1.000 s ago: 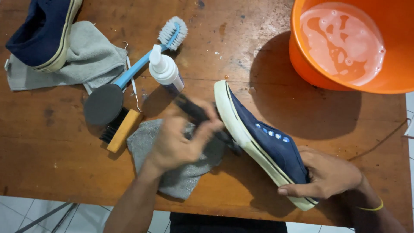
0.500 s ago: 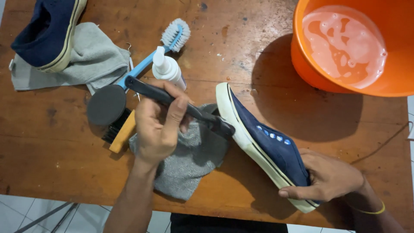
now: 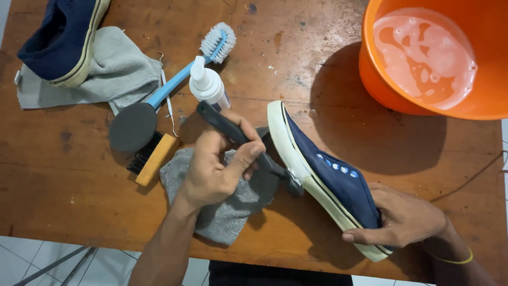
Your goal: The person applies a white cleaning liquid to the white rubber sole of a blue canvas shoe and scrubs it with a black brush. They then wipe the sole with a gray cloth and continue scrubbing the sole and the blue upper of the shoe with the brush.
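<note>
**Brush at the sole, hand at the heel**

The navy shoe (image 3: pixel 330 177) lies tilted on its side on the wooden table (image 3: pixel 63 196), just below the orange basin (image 3: pixel 381 85). The right hand (image 3: pixel 405 217) clasps its heel end; the left hand (image 3: pixel 217 169) grips a dark brush (image 3: pixel 238 136) (bristle end at the shoe's white sole), above a grey cloth (image 3: pixel 227 212).

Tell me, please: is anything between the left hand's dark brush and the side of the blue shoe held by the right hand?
Nothing visible stands between them. The left hand holds the dark brush, whose head already meets the white sole edge of the blue shoe. The right hand grips the shoe's far end. The grey cloth lies underneath, not between.
</note>
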